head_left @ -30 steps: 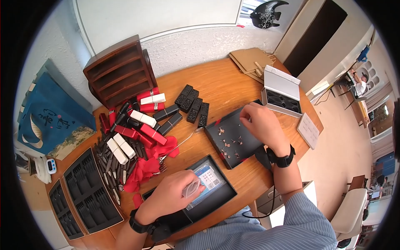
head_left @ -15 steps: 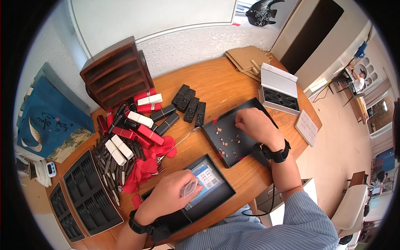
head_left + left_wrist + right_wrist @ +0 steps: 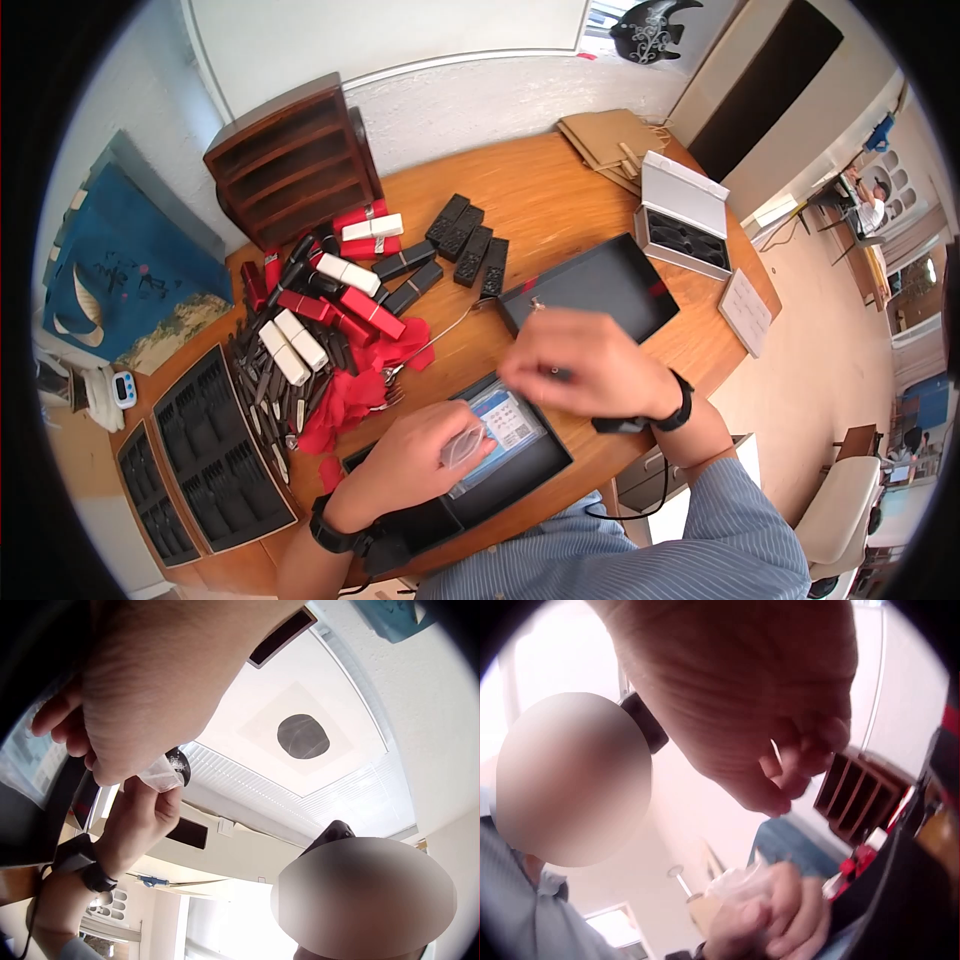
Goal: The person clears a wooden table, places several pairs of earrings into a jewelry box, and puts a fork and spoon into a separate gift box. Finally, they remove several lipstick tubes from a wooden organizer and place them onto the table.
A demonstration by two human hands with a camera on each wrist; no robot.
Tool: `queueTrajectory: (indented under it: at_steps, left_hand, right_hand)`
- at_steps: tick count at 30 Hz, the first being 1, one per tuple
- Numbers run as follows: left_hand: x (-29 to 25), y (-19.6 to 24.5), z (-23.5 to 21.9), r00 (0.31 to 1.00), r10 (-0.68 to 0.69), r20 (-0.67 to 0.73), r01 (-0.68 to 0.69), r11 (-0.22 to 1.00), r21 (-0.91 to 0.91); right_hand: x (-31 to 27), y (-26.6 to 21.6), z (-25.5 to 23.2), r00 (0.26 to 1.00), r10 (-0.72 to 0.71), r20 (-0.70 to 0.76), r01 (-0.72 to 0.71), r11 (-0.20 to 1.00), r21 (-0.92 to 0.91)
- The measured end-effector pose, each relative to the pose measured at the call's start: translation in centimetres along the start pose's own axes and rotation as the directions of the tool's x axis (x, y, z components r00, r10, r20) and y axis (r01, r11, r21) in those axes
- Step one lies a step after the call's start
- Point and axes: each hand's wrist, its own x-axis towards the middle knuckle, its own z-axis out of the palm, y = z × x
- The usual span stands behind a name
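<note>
My left hand (image 3: pixel 425 450) grips a small clear plastic bag (image 3: pixel 462 447) above the lower black box (image 3: pixel 520 478). Inside that box lies a clear packet with a blue and white label (image 3: pixel 512 424). Blurred in the head view, my right hand (image 3: pixel 590 365) hangs between the two boxes, fingers bent inward; I cannot tell whether a small piece is between its fingertips. Behind it is the black tray (image 3: pixel 610 290) with red marks on its rim. One small gold-coloured jewellery piece (image 3: pixel 537 303) shows there; the hand hides the rest.
To the left, red, white and black cases (image 3: pixel 345 272) pile up with dark cutlery and red cloth (image 3: pixel 345 410). Four-drawer-like wooden shelf (image 3: pixel 290 165) stands behind. Black carved blocks (image 3: pixel 472 255), an open white box (image 3: pixel 685 240) and a white card (image 3: pixel 744 310) sit farther back and right.
My right hand has moved from over the black tray toward the left hand and the lower box. The left hand keeps hold of the plastic bag in much the same place.
</note>
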Motion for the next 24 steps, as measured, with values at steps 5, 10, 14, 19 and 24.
queueTrajectory:
  at_steps: [5, 10, 14, 19, 24]
  left_hand:
    - [-0.2, -0.4, -0.3, 0.999, 0.024, 0.029, -0.025, 1.000, 0.017]
    - [-0.1, -0.5, -0.1, 0.999, 0.039, 0.028, -0.039, 0.999, -0.027]
    - [-0.2, -0.4, -0.2, 0.999, 0.046, 0.028, -0.046, 0.999, -0.004]
    - [-0.1, -0.5, -0.1, 0.999, 0.023, 0.037, -0.023, 1.000, 0.002]
    - [0.0, 0.2, -0.3, 1.000, -0.030, 0.005, 0.030, 0.998, -0.047]
  right_hand:
    - [-0.3, -1.5, 2.9, 0.964, -0.264, 0.023, 0.262, 0.963, 0.062]
    - [-0.2, -1.4, 3.3, 0.964, -0.265, 0.010, 0.265, 0.964, 0.034]
    - [-0.3, -1.4, 3.6, 0.963, -0.270, 0.004, 0.270, 0.963, 0.011]
    - [-0.3, -1.4, 3.6, 0.964, -0.265, -0.032, 0.265, 0.964, 0.008]
    - [-0.3, -1.8, 3.1, 0.963, -0.266, -0.046, 0.268, 0.963, 0.026]
